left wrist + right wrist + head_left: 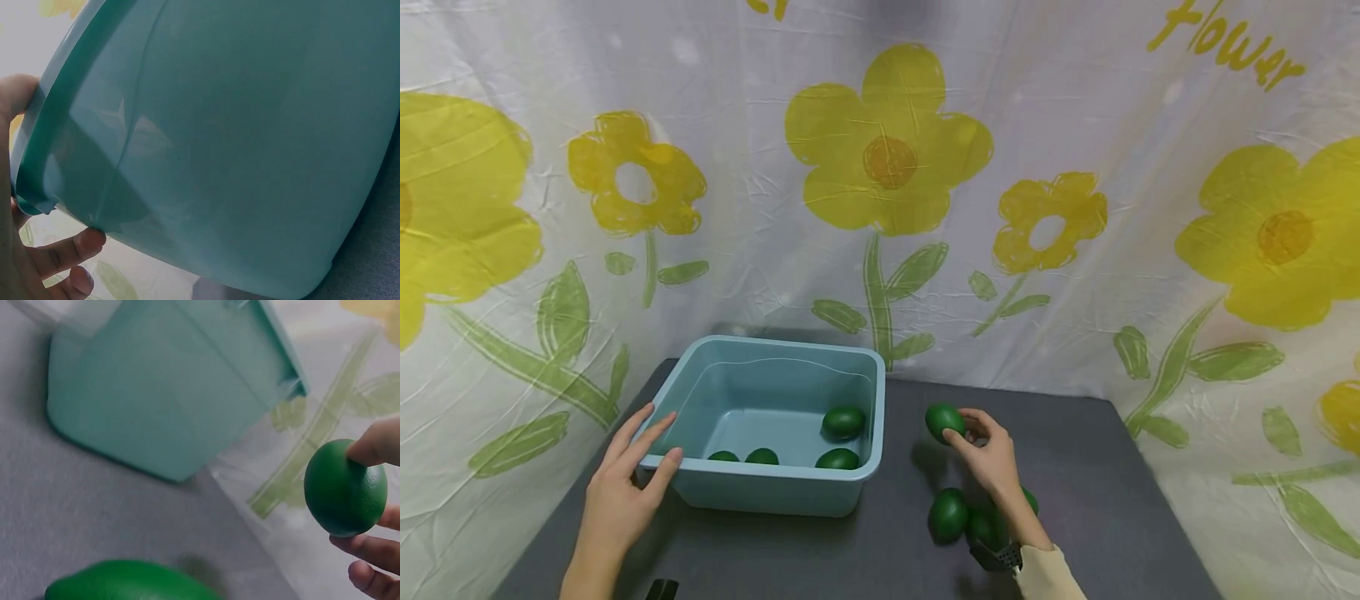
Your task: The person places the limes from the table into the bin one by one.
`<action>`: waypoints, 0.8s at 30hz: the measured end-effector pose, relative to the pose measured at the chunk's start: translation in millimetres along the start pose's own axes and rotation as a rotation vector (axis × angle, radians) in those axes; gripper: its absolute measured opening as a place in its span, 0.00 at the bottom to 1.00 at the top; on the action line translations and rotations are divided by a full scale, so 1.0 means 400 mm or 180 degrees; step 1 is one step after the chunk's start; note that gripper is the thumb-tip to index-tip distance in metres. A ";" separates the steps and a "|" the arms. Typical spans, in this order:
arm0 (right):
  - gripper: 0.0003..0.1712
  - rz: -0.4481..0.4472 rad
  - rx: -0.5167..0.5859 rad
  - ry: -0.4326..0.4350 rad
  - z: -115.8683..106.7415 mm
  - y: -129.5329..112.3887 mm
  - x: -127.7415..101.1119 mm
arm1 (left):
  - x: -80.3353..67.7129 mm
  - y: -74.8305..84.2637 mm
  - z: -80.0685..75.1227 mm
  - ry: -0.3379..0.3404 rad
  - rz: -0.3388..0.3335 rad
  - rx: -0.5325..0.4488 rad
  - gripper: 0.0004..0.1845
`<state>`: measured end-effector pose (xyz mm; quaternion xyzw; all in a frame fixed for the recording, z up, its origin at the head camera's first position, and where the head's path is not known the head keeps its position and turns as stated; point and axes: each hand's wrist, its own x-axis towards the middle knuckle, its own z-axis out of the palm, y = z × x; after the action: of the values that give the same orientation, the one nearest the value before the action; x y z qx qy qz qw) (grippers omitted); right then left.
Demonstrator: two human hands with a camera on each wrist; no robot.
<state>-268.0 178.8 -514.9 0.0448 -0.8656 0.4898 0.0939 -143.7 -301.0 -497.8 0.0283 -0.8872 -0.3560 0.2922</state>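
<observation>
While the blue tub [767, 493] is touched at its near-left corner by the spread left hand [617, 496], a green fruit [942, 422] is pinched by the right hand [991, 458], aloft to the tub's right; it is judged light, firm and slightly slippery, best gripped round its widest middle

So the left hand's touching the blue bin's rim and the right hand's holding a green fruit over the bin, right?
Not quite: the head view shows the right hand holding the green fruit over the table, beside the blue bin. The left hand does touch its rim.
</observation>
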 end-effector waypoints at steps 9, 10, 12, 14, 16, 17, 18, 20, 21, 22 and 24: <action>0.25 0.0216 0.0633 0.0071 -0.018 -0.057 0.010 | -0.001 0.002 -0.001 0.0020 0.0020 -0.0004 0.27; 0.25 0.0250 0.0710 0.0072 -0.019 -0.063 0.010 | -0.001 0.002 -0.002 0.0020 0.0022 -0.0003 0.27; 0.26 0.0297 0.0849 0.0080 -0.023 -0.072 0.010 | -0.001 0.001 -0.001 0.0021 0.0027 -0.0008 0.27; 0.26 0.0335 0.0974 0.0081 -0.026 -0.079 0.011 | -0.001 0.002 -0.002 0.0024 0.0027 -0.0010 0.27; 0.25 0.0358 0.1063 0.0094 -0.027 -0.084 0.014 | -0.001 0.002 -0.002 0.0029 0.0027 -0.0015 0.27; 0.25 0.0364 0.1097 0.0098 -0.027 -0.086 0.015 | -0.001 0.002 -0.002 0.0031 0.0025 -0.0015 0.27; 0.26 0.0370 0.1132 0.0090 -0.028 -0.090 0.016 | -0.002 0.002 -0.002 0.0032 0.0022 -0.0015 0.27; 0.27 0.0400 0.1176 0.0088 -0.029 -0.097 0.018 | -0.001 0.001 -0.001 0.0024 0.0014 -0.0012 0.27; 0.28 0.0406 0.1187 0.0089 -0.030 -0.100 0.019 | -0.001 0.000 -0.001 0.0022 0.0010 -0.0007 0.27; 0.28 0.0406 0.1195 0.0084 -0.030 -0.104 0.020 | 0.000 0.000 0.000 0.0018 0.0005 -0.0003 0.27; 0.29 0.0404 0.1214 0.0078 -0.030 -0.109 0.021 | 0.000 -0.001 0.000 0.0010 0.0002 -0.0001 0.27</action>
<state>-267.5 166.5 -470.5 0.0011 -0.7571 0.6503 0.0632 -143.8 -301.2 -497.9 0.0285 -0.8867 -0.3559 0.2937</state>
